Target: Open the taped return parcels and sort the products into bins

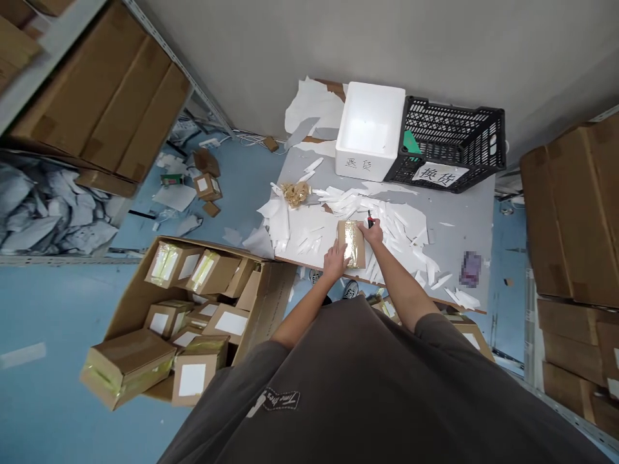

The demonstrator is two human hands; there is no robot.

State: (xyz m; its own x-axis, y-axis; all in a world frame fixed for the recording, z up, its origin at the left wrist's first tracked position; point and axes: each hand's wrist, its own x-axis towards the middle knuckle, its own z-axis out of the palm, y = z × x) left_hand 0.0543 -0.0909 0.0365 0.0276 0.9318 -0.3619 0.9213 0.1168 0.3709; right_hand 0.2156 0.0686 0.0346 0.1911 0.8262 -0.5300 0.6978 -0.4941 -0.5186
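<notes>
A small cardboard box [354, 248] with shiny clear tape down its top lies at the table's front edge. My left hand [334, 259] grips its left front side, fingers bent against the cardboard. At the box's right back corner is my right hand [372, 232], closed around a small black-and-red tool that looks like a box cutter [370, 220]. The tool's dark tip points away from me, and the fingers hide most of its handle. White paper scraps [345, 200] are spread around and behind the box, beside a crumpled brown paper wad [295, 193].
A white foam bin [360, 166] and a black plastic crate [454, 145] stand at the table's back. On my left, a large carton [275, 290] holds several taped boxes. Shelves with cartons flank both sides. A blurred purple item [470, 269] lies at the table's right.
</notes>
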